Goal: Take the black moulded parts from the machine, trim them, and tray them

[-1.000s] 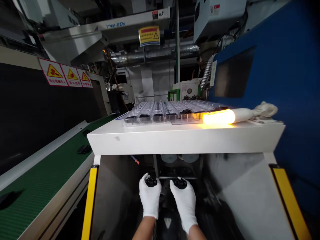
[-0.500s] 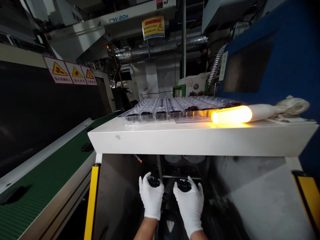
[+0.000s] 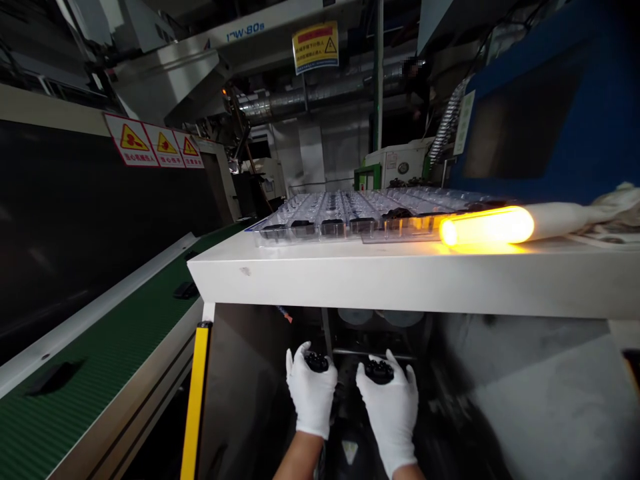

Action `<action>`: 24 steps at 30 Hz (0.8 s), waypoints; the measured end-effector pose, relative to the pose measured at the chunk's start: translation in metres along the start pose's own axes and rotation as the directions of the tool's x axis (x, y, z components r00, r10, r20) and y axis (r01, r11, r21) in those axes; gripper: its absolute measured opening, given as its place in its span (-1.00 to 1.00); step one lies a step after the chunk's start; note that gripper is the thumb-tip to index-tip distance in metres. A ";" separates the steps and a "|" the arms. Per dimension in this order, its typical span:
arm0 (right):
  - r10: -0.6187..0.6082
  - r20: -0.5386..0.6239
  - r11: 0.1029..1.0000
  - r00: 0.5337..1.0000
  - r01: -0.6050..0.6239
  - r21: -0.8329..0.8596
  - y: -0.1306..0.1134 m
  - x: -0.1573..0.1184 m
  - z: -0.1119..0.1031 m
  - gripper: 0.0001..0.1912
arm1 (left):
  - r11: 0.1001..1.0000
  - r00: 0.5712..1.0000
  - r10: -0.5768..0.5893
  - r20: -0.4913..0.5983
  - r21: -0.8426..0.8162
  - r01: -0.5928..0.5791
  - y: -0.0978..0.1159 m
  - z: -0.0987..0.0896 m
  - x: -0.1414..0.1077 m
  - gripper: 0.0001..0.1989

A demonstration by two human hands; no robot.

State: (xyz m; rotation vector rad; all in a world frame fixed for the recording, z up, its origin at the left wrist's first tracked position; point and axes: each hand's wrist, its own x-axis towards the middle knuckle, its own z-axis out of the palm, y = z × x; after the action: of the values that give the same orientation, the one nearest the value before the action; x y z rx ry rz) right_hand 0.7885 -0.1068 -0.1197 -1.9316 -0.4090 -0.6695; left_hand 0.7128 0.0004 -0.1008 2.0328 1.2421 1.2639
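Both my hands wear white gloves and are held low, in front of and below the white table's edge. My left hand is closed around a small black molded part with a knobbly top. In my right hand, thumb and fingers grip a similar black part. The two parts are apart from each other, and their undersides are hidden by the gloves. Above them on the table lies a clear plastic tray with black pieces in its front pockets.
A glowing yellow lamp lies at the tray's right. On my left runs a green conveyor belt carrying several dark pieces, one of them a flat black piece. A yellow post stands beside it. In the background is a person.
The view has shifted slightly, so the table, lamp and hands appear farther right. The dark pieces on the belt show farther right too. Both hands keep hold of the black parts.
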 end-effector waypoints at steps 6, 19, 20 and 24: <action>0.076 -0.020 0.997 0.997 -0.076 0.009 -0.004 0.002 -0.002 -0.69 | 0.999 0.999 0.043 -0.004 0.008 -0.043 0.000 -0.001 0.001 -0.59; 0.138 0.025 0.988 0.990 -0.139 0.072 -0.003 0.002 -0.001 -0.65 | 0.998 0.999 0.031 0.028 0.053 -0.033 0.003 -0.002 0.002 -0.61; 0.151 0.029 0.985 0.988 -0.153 0.075 -0.004 0.002 -0.001 -0.64 | 0.998 0.999 0.035 0.028 0.054 -0.036 0.003 -0.003 0.002 -0.61; 0.166 0.045 0.982 0.985 -0.169 0.078 -0.004 0.002 -0.001 -0.62 | 0.999 1.000 0.020 0.020 0.045 -0.020 0.003 -0.003 0.001 -0.63</action>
State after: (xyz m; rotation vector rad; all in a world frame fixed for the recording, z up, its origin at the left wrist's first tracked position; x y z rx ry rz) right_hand 0.7875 -0.1065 -0.1153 -1.8797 -0.2881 -0.4998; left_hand 0.7119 -0.0001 -0.0970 2.0896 1.2552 1.2322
